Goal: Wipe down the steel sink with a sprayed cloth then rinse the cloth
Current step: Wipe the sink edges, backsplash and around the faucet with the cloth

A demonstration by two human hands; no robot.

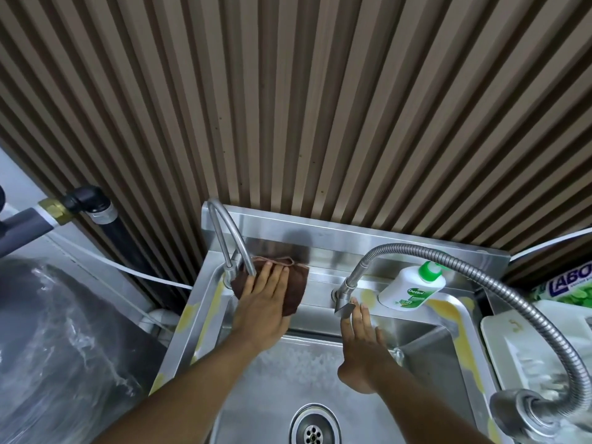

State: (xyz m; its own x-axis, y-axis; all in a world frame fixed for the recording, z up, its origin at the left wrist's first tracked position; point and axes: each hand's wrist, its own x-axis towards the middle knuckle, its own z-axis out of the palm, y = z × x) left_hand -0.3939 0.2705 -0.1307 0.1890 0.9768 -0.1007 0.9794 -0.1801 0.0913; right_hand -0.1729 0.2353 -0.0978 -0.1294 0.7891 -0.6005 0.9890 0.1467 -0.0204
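A brown cloth (296,285) lies flat on the back ledge of the steel sink (326,253), just right of the curved steel tap (229,238). My left hand (264,304) presses on the cloth with straight fingers. My right hand (363,341) is open over the sink's back wall, its fingertips close to the lever of the flexible hose faucet (347,288); whether they touch it I cannot tell. The round drain (314,426) shows at the bottom of the basin.
A white Dettol soap bottle (411,285) with a green pump stands on the ledge at the right. The flexible hose (512,302) arcs to a spray head at the lower right. A white tray (538,350) sits right of the sink, plastic sheeting to the left.
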